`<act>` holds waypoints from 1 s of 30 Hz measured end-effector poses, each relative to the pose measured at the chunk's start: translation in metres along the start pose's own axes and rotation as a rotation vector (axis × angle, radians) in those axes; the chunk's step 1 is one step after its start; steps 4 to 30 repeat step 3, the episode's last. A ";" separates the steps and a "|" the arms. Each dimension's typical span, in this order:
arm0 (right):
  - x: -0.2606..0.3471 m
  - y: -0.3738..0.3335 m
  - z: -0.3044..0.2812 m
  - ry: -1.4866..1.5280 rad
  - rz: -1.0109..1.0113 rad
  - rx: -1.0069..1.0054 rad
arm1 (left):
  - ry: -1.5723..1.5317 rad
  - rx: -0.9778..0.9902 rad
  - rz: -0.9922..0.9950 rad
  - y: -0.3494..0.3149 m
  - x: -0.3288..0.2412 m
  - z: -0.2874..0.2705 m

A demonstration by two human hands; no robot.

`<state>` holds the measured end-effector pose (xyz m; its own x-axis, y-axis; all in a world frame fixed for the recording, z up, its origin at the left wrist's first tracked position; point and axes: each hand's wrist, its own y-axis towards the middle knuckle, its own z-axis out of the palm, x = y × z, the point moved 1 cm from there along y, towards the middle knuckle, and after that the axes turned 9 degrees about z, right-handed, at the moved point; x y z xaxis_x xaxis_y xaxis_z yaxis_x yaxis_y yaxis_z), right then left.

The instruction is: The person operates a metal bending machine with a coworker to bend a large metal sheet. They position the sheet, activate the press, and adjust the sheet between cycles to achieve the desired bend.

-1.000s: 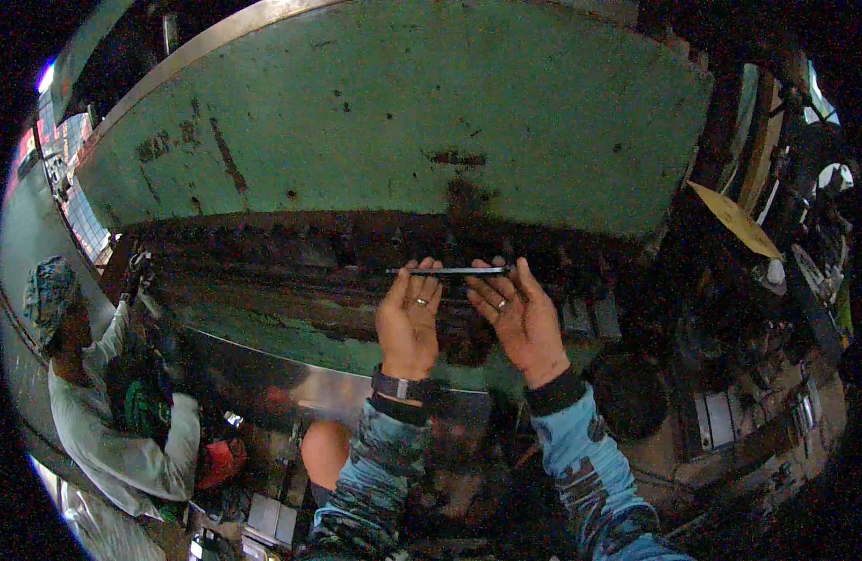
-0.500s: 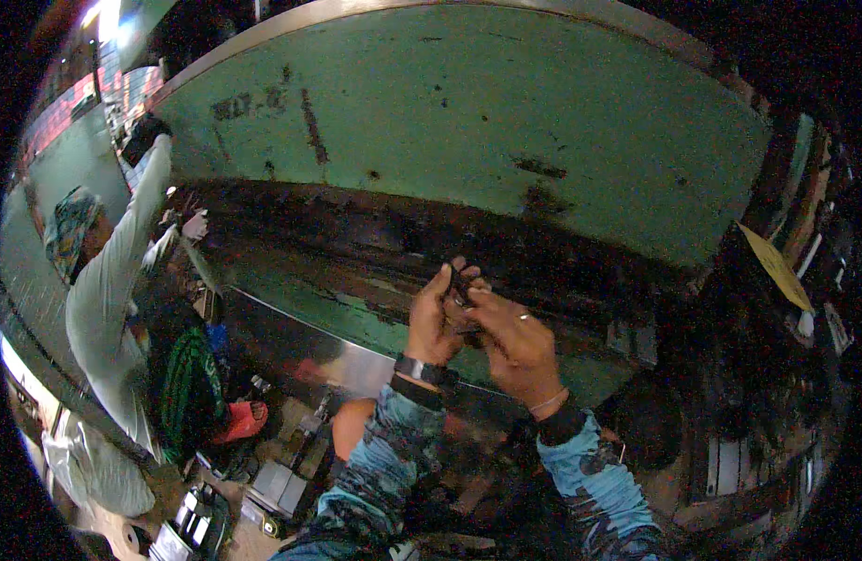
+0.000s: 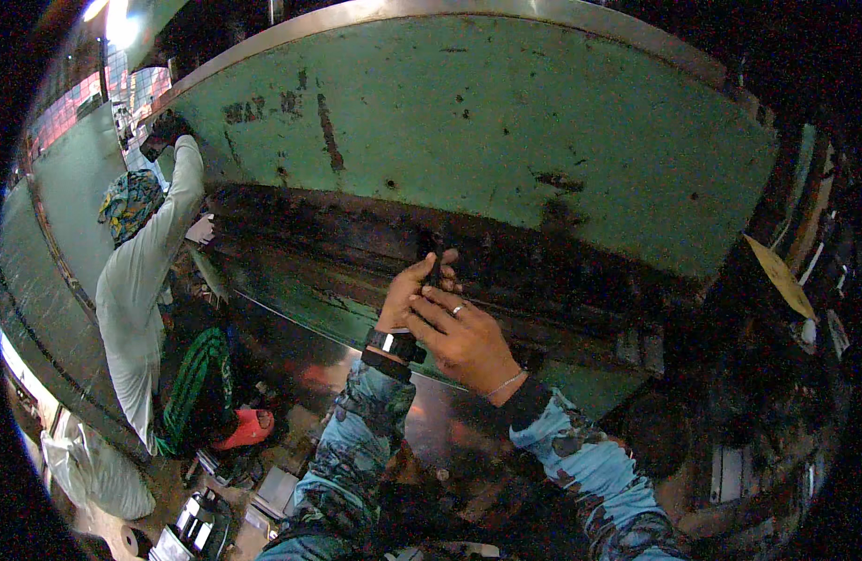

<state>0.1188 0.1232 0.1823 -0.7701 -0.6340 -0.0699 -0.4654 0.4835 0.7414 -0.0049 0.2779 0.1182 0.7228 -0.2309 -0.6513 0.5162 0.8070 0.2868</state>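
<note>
My left hand (image 3: 400, 297), with a black watch (image 3: 394, 344) on its wrist, holds a small dark object (image 3: 435, 272) between the raised thumb and the curled fingers. What kind of object it is cannot be made out against the dark background. My right hand (image 3: 466, 344), a ring on one finger, lies across the left palm, its fingers bent against the lower part of that grip. Whatever its fingertips pinch is hidden. Both hands are in front of the long dark slot of a large green machine (image 3: 431, 122), without visibly touching it.
At the left a co-worker (image 3: 136, 290) in a pale top and patterned head cover reaches up to the machine. A shiny metal edge (image 3: 309, 348) runs below the slot. Tools and boxes (image 3: 202, 524) lie on the floor, lower left. A yellow panel (image 3: 779, 278) sticks out at the right.
My hands have shifted left and slightly up, still together. The right hand has turned flatter across the left palm. The co-worker appears further right and more upright.
</note>
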 end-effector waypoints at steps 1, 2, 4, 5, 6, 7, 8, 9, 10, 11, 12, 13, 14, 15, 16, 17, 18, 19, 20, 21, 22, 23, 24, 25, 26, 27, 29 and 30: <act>0.001 0.002 0.000 -0.011 0.003 0.018 | -0.006 0.010 0.007 0.001 -0.002 0.000; 0.001 0.004 0.000 -0.022 0.005 0.035 | -0.002 0.021 0.025 0.003 -0.005 -0.001; 0.001 0.006 0.000 -0.032 0.008 0.053 | -0.014 0.018 0.013 0.002 -0.005 0.000; 0.001 0.006 0.000 -0.032 0.008 0.053 | -0.014 0.018 0.013 0.002 -0.005 0.000; 0.001 0.006 0.000 -0.032 0.008 0.053 | -0.014 0.018 0.013 0.002 -0.005 0.000; 0.001 0.006 0.000 -0.032 0.008 0.053 | -0.014 0.018 0.013 0.002 -0.005 0.000; 0.001 0.006 0.000 -0.032 0.008 0.053 | -0.014 0.018 0.013 0.002 -0.005 0.000; 0.001 0.006 0.000 -0.032 0.008 0.053 | -0.014 0.018 0.013 0.002 -0.005 0.000; 0.001 0.006 0.000 -0.032 0.008 0.053 | -0.014 0.018 0.013 0.002 -0.005 0.000; 0.001 0.006 0.000 -0.032 0.008 0.053 | -0.014 0.018 0.013 0.002 -0.005 0.000; 0.001 0.006 0.000 -0.032 0.008 0.053 | -0.014 0.018 0.013 0.002 -0.005 0.000; 0.001 0.006 0.000 -0.032 0.008 0.053 | -0.014 0.018 0.013 0.002 -0.005 0.000; 0.001 0.006 0.000 -0.032 0.008 0.053 | -0.014 0.018 0.013 0.002 -0.005 0.000; 0.001 0.006 0.000 -0.032 0.008 0.053 | -0.014 0.018 0.013 0.002 -0.005 0.000; 0.001 0.006 0.000 -0.032 0.008 0.053 | -0.014 0.018 0.013 0.002 -0.005 0.000; 0.001 0.006 0.000 -0.032 0.008 0.053 | -0.014 0.018 0.013 0.002 -0.005 0.000; 0.001 0.006 0.000 -0.032 0.008 0.053 | -0.014 0.018 0.013 0.002 -0.005 0.000; 0.001 0.006 0.000 -0.032 0.008 0.053 | -0.014 0.018 0.013 0.002 -0.005 0.000; 0.001 0.006 0.000 -0.032 0.008 0.053 | -0.014 0.018 0.013 0.002 -0.005 0.000; 0.001 0.006 0.000 -0.032 0.008 0.053 | -0.014 0.018 0.013 0.002 -0.005 0.000; 0.001 0.006 0.000 -0.032 0.008 0.053 | -0.014 0.018 0.013 0.002 -0.005 0.000; 0.001 0.006 0.000 -0.032 0.008 0.053 | -0.014 0.018 0.013 0.002 -0.005 0.000; 0.001 0.006 0.000 -0.032 0.008 0.053 | -0.014 0.018 0.013 0.002 -0.005 0.000; 0.001 0.006 0.000 -0.032 0.008 0.053 | -0.014 0.018 0.013 0.002 -0.005 0.000; 0.001 0.006 0.000 -0.032 0.008 0.053 | -0.014 0.018 0.013 0.002 -0.005 0.000; 0.001 0.006 0.000 -0.032 0.008 0.053 | -0.014 0.018 0.013 0.002 -0.005 0.000; 0.001 0.006 0.000 -0.032 0.008 0.053 | -0.014 0.018 0.013 0.002 -0.005 0.000; 0.001 0.006 0.000 -0.032 0.008 0.053 | -0.014 0.018 0.013 0.002 -0.005 0.000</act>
